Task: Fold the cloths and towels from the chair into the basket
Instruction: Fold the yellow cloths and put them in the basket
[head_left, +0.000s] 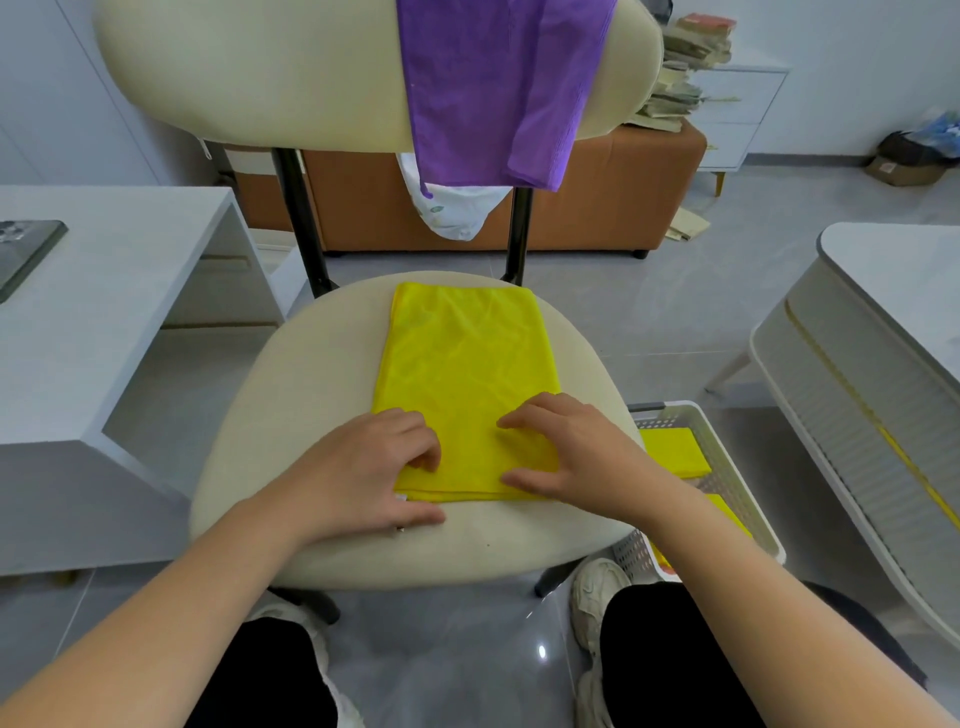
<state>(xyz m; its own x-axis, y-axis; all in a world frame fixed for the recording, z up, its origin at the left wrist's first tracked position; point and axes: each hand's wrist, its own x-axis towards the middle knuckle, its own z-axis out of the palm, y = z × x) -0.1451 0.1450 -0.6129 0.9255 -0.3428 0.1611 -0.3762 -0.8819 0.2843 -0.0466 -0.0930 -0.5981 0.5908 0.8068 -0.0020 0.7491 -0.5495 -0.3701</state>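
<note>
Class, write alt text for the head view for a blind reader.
A person's left hand pinches and right hand presses the near end of a folded yellow cloth on a chair seat. A purple cloth hangs over the backrest; a white basket at right holds folded yellow cloths.

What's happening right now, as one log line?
yellow cloth: on chair seat | left hand: pinches its corner | right hand: rests on it | basket: second yellow cloth inside
</note>
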